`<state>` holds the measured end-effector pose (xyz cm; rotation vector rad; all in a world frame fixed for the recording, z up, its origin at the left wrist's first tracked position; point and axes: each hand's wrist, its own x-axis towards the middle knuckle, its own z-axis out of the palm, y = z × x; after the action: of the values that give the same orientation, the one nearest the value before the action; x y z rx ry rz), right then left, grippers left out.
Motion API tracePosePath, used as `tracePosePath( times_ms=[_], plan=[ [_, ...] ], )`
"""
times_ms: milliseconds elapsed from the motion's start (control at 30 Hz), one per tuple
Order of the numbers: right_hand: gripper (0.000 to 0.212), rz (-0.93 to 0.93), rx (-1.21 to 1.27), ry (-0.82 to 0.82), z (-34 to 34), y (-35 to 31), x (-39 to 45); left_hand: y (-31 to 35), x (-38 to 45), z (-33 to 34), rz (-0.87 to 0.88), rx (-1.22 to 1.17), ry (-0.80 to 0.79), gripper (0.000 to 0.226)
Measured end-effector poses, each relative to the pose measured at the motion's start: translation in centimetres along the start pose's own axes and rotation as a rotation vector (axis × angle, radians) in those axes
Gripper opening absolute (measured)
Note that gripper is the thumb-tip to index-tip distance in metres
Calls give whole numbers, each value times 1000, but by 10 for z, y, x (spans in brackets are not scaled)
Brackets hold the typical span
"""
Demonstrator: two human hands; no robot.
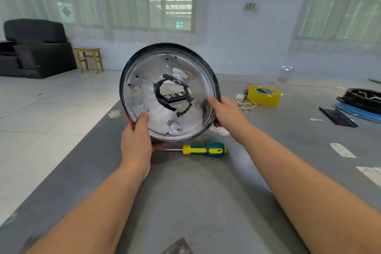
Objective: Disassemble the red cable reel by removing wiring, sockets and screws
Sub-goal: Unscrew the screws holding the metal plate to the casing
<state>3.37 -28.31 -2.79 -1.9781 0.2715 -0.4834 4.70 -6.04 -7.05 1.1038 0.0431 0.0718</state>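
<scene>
Fingers of the left hand [135, 142] curl round the lower-left rim of the cable reel [169, 92], thumb pressed on its silvery inner face; the reel is held tilted above the grey table [185, 202]. The right hand [223, 112] grips the right rim likewise. One screw [169, 122] remains (by my judgement), so lay the reel flat first, then take the screwdriver [204, 150] lying just below.

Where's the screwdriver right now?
The screwdriver lies on the grey table in the middle of the head view, just below the reel disc that both hands hold up; its handle points right, its shaft toward the left hand.
</scene>
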Motion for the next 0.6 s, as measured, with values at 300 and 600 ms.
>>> tracePosePath(
  times_ms=[300, 600],
  plan=[
    [15, 200, 238, -11, 10, -8, -18, 6, -1, -5, -38, 15, -52, 87],
    [15, 320, 649, -18, 57, -39, -41, 9, -10, 2, -30, -16, -202, 100]
  ],
)
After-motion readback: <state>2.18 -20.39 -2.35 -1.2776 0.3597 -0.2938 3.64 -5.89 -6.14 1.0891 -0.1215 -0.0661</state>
